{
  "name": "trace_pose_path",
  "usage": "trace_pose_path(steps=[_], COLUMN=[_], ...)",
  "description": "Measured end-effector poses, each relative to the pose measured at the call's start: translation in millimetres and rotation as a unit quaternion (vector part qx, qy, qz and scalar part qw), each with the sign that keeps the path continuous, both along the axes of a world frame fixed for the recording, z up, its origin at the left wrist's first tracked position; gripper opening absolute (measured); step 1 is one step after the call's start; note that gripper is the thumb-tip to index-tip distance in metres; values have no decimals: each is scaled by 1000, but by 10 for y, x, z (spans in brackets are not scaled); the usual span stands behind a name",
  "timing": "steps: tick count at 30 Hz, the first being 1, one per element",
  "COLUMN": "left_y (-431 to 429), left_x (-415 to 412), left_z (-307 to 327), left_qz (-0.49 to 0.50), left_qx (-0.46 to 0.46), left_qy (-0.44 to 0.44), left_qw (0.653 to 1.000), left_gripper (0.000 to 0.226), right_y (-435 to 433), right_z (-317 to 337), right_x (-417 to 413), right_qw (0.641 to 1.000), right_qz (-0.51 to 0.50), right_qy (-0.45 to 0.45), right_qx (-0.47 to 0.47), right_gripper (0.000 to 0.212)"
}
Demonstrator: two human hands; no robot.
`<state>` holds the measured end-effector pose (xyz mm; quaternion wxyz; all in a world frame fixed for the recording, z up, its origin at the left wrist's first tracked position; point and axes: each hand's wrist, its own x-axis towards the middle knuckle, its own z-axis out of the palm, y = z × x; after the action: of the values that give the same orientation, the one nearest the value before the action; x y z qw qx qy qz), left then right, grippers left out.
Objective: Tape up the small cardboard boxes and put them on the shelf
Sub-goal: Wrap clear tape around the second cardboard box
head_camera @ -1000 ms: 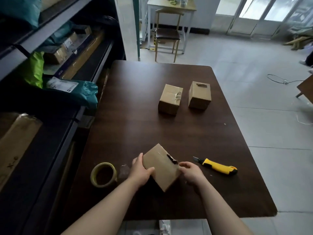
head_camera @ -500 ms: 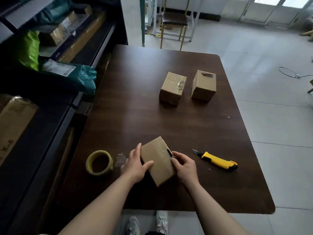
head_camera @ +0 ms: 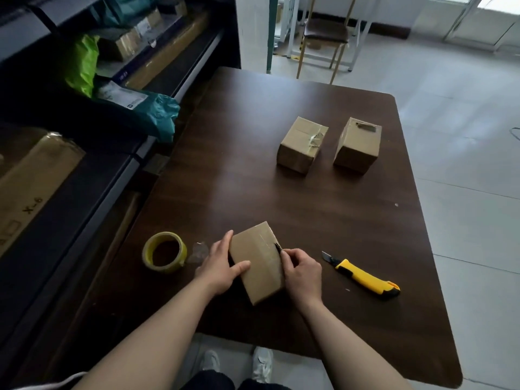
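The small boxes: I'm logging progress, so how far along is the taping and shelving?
Done: nothing shelved; all three boxes remain on the table. In hand: left hand and right hand hold the near box, tape along its seam. Left: far boxes, then shelving.

Wide bare strip mid-counter (head_camera: 253, 192) btwn the near box (head_camera: 259, 263) and two far boxes (head_camera: 302, 144) (head_camera: 357, 144). Tape roll (head_camera: 164, 251) blocks near-left, utility knife (head_camera: 363, 274) near-right — blade out. Shelf (head_camera: 135, 164) bays at left look crowded w/ parcels, prob. little room.
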<state>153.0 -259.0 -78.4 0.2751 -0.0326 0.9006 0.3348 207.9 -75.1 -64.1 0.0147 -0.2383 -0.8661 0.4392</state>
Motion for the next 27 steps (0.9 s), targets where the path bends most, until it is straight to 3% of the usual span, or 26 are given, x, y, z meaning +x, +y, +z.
trace_pose_path(steps=[4, 9, 12, 14, 16, 18, 22, 27], left_y=[30, 56, 63, 71, 71, 65, 54, 33], left_x=[98, 126, 125, 129, 135, 138, 148, 153], left_z=[-22, -1, 49, 74, 76, 62, 40, -5], left_qz=[31, 34, 32, 32, 37, 47, 52, 60], left_qx=[5, -9, -21, -22, -16, -5, 6, 26], left_qy=[10, 18, 16, 10, 5, 0, -2, -1], left_qw=[999, 999, 999, 999, 999, 999, 999, 998], left_gripper=[89, 88, 87, 87, 87, 86, 84, 81], right_y=[44, 164, 251, 349, 416, 461, 315, 76], right_z=[-93, -157, -142, -134, -52, -31, -81, -127], right_x=[139, 219, 212, 172, 109, -8, -212, -286], right_qw=[989, 925, 896, 916, 974, 967, 927, 902], right_qz=[132, 314, 374, 374, 207, 35, -29, -75], right_qy=[45, -18, -21, -44, -25, -27, -145, -141], right_qx=[49, 214, 238, 140, -86, -253, -346, -401], right_gripper=[33, 85, 81, 58, 35, 21, 19, 27])
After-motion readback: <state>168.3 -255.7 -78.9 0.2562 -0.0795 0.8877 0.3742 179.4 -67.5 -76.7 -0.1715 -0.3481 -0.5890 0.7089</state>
